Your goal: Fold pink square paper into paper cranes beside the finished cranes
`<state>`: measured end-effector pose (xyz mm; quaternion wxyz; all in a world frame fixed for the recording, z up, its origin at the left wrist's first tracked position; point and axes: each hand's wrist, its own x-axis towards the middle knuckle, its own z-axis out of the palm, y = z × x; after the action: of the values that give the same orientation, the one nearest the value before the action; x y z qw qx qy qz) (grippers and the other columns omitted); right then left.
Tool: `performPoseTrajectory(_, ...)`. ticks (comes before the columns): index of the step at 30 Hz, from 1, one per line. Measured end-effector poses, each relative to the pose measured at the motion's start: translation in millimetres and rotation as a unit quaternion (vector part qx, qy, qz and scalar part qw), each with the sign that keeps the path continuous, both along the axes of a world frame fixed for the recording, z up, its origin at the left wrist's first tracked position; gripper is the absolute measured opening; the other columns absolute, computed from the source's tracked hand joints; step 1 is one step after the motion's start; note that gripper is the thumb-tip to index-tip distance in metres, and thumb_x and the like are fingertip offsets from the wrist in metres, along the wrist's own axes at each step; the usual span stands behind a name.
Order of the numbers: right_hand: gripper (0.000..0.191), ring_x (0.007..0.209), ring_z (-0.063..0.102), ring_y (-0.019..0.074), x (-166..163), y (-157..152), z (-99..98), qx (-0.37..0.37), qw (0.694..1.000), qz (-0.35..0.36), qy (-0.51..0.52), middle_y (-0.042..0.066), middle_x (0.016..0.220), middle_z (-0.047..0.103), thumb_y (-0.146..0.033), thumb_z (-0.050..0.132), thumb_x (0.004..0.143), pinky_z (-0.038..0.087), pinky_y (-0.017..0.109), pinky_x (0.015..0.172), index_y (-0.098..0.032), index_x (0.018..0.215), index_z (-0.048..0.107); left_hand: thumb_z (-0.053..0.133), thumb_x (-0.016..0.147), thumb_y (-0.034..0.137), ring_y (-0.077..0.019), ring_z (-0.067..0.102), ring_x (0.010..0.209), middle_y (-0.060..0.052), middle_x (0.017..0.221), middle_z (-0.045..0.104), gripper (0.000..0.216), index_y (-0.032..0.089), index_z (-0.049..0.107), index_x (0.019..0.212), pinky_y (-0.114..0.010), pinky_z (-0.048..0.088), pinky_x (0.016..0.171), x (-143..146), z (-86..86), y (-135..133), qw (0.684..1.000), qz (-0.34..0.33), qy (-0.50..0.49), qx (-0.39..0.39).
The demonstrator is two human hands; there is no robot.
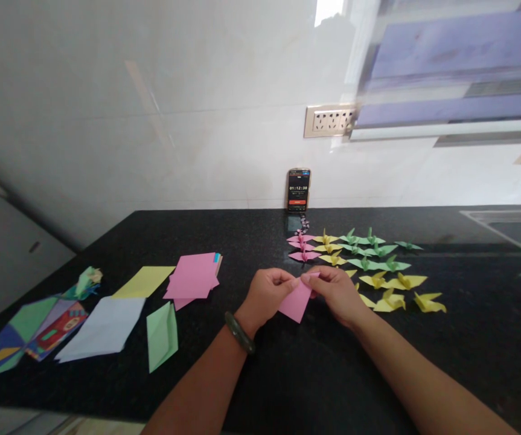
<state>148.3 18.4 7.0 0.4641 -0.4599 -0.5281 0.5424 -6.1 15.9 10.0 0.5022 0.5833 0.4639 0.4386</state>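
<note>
A folded piece of pink origami paper point(297, 302) is held between both hands above the dark countertop. My left hand point(269, 295), with a dark bangle at its wrist, pinches the paper's upper left part between thumb and fingers. On the other side, my right hand point(336, 291) pinches its upper right edge, thumb on top. The fingertips of the two hands are close together and hide part of the folds. Just beyond them stand rows of paper cranes: pink cranes point(304, 256), yellow cranes point(389, 301) and green cranes point(391, 263).
A phone point(299, 190) showing a timer leans against the wall. To the left lie a stack of pink sheets point(193, 276), a yellow sheet point(145, 281), white sheets point(104, 329), a folded green paper point(161, 337) and a colourful packet point(56, 329). A socket panel point(310, 122) is on the wall.
</note>
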Motion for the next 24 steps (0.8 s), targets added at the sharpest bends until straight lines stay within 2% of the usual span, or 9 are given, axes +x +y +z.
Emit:
performPoseTrajectory(4,0.028,0.048,0.047,0.008,9,8,2.3,-0.033,0.995,-0.076,0.05,0.0,0.053,0.055,-0.038,0.068,0.062,0.038,0.02,0.045,-0.014,0.053,0.058,0.066,0.061,0.031,-0.0076,0.042,0.048,0.0,0.053,0.054,0.021,0.01,0.062,0.06,-0.021,0.029,0.047,-1,1.6,0,0.997,0.018,-0.055,-0.051)
performPoseTrajectory(8,0.03,0.049,0.047,0.0078,15,14,5.8,-0.068,0.981,-0.142,0.111,0.001,0.06,0.057,-0.042,0.068,0.06,0.039,0.018,0.041,-0.013,0.061,0.062,0.068,0.057,0.031,-0.007,0.04,0.046,0.001,0.051,0.053,0.022,0.01,0.062,0.059,-0.021,0.027,0.046,-1,2.9,0,0.992,0.035,-0.089,-0.083)
performPoseTrajectory(11,0.036,0.049,0.046,0.0081,9,9,3.0,-0.052,0.991,-0.092,0.081,0.001,0.059,0.055,-0.05,0.06,0.067,0.037,0.017,0.039,-0.014,0.063,0.061,0.068,0.057,0.032,-0.0075,0.041,0.047,0.0,0.053,0.055,0.022,0.01,0.062,0.059,-0.021,0.028,0.046,-1,1.2,0,0.992,0.031,-0.091,-0.083)
performPoseTrajectory(14,0.029,0.046,0.044,0.0066,0,3,-3.5,-0.028,0.999,-0.022,0.028,-0.002,0.052,0.051,-0.042,0.066,0.065,0.036,0.017,0.041,-0.014,0.061,0.059,0.068,0.059,0.032,-0.0079,0.043,0.049,-0.001,0.056,0.056,0.023,0.01,0.062,0.061,-0.021,0.03,0.048,0,-2.0,0,0.994,0.02,-0.081,-0.077)
performPoseTrajectory(17,0.028,0.043,0.042,0.0057,-2,2,-8.1,-0.019,0.998,-0.041,0.041,-0.003,0.049,0.049,-0.039,0.065,0.067,0.035,0.017,0.041,-0.014,0.057,0.056,0.066,0.062,0.036,-0.0078,0.042,0.048,0.0,0.055,0.055,0.027,0.01,0.061,0.061,-0.021,0.03,0.048,1,-3.6,2,0.994,0.014,-0.08,-0.078)
performPoseTrajectory(21,0.029,0.041,0.041,0.0058,5,8,-7.5,-0.018,0.996,-0.069,0.058,-0.004,0.046,0.048,-0.038,0.064,0.068,0.032,0.018,0.04,-0.014,0.054,0.054,0.053,0.07,0.053,-0.0089,0.043,0.046,-0.001,0.053,0.053,0.043,0.011,0.06,0.061,-0.023,0.033,0.049,2,-2.7,3,0.986,0.001,-0.123,-0.109)
performPoseTrajectory(24,0.03,0.04,0.04,0.0056,7,8,-5.2,-0.001,0.997,-0.068,0.033,-0.004,0.045,0.047,-0.038,0.064,0.069,0.032,0.019,0.04,-0.014,0.053,0.054,0.061,0.065,0.047,-0.0085,0.043,0.047,0.0,0.053,0.053,0.036,0.011,0.06,0.061,-0.022,0.033,0.049,2,-2.6,3,0.993,0.005,-0.093,-0.079)
